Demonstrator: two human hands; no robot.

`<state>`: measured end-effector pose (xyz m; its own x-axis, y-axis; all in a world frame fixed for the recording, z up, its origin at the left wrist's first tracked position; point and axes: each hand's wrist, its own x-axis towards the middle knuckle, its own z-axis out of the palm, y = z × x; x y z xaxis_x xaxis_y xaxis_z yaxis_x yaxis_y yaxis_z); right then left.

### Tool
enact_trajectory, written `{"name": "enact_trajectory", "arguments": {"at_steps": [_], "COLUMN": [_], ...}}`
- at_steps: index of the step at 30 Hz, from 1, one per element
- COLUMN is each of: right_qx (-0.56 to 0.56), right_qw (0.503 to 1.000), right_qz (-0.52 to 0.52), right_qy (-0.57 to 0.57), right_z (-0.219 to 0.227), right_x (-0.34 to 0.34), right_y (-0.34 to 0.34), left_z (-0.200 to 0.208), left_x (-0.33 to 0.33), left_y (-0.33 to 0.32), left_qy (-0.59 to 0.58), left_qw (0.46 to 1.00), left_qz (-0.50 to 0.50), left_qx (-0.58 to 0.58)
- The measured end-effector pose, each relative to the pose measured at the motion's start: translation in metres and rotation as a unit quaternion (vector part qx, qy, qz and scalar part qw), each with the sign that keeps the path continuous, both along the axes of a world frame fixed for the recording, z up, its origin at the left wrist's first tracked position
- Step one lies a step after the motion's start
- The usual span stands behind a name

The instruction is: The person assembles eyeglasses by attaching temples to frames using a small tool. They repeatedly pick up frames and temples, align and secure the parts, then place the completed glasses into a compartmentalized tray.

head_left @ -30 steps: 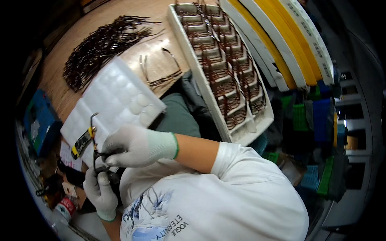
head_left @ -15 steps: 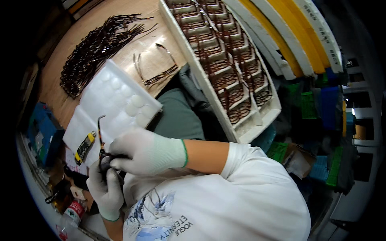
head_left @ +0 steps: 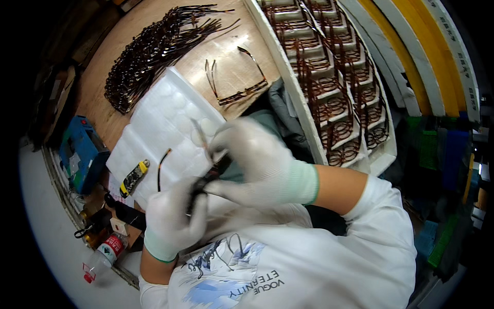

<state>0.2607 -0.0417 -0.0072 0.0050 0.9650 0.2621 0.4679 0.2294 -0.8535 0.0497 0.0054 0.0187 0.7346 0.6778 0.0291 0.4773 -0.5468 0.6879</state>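
On the wooden counter (head_left: 92, 98), toward the far side, a heap of tortoiseshell eyeglass frames (head_left: 144, 56), too tangled to count; just beside, one loose eyeglass frame (head_left: 242, 96) with temples spread. Nearer, a white sheet with round shapes (head_left: 164, 108), partly blocked from view by the gloves, with one yellow-and-black utility knife (head_left: 135, 178) toward its left edge. Farther left, one blue box (head_left: 85, 152); below that, one black-handled tool (head_left: 123, 211), one small wooden block (head_left: 119, 225) and one clear bottle (head_left: 108, 252) with a red label and red cap. To the right, one long white foam tray (head_left: 286, 77), with two rows of compartments full of brown eyeglass frames, too overlapped to count; beyond it, several white-and-yellow slabs (head_left: 432, 56). Between two gloved hands, in front of the shirt and near the sheet, one dark eyeglass frame (head_left: 203, 185), blurred, with one temple upright beside the left hand (head_left: 175, 219). Left grip narrow, curled around the frame's near part; right hand (head_left: 257, 165) also blurred, its grip narrow, thumb and fingers around the far part. Cannot tell exact fingertip contact.
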Motion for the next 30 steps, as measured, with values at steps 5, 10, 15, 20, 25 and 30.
{"name": "enact_trajectory", "arguments": {"at_steps": [5, 10, 15, 20, 25, 30], "right_qx": [-0.014, -0.019, 0.025, -0.081, -0.206, -0.097], "right_qw": [0.976, 0.99, 0.977, 0.973, 0.971, 0.977], "right_qz": [0.212, 0.114, 0.036, 0.034, 0.107, 0.079], "right_qy": [-0.038, 0.08, 0.211, 0.212, 0.056, 0.172], "right_z": [-0.016, -0.018, -0.038, -0.035, -0.025, -0.028], "right_x": [0.028, 0.034, -0.004, -0.014, -0.032, -0.058], "right_y": [-0.02, -0.025, -0.029, -0.036, -0.024, -0.021], "left_z": [-0.04, -0.123, -0.183, -0.126, -0.068, -0.067], "left_x": [-0.01, 0.016, -0.012, -0.012, -0.03, -0.044], "left_y": [0.041, 0.091, 0.087, 0.053, 0.016, -0.013], "left_qy": [-0.151, 0.078, 0.059, -0.133, -0.308, -0.364], "left_qw": [0.966, 0.994, 0.996, 0.932, 0.883, 0.862], "left_qz": [-0.111, 0.065, 0.0, 0.15, 0.165, 0.221], "left_qx": [-0.178, -0.039, 0.061, -0.303, -0.313, -0.276]}}
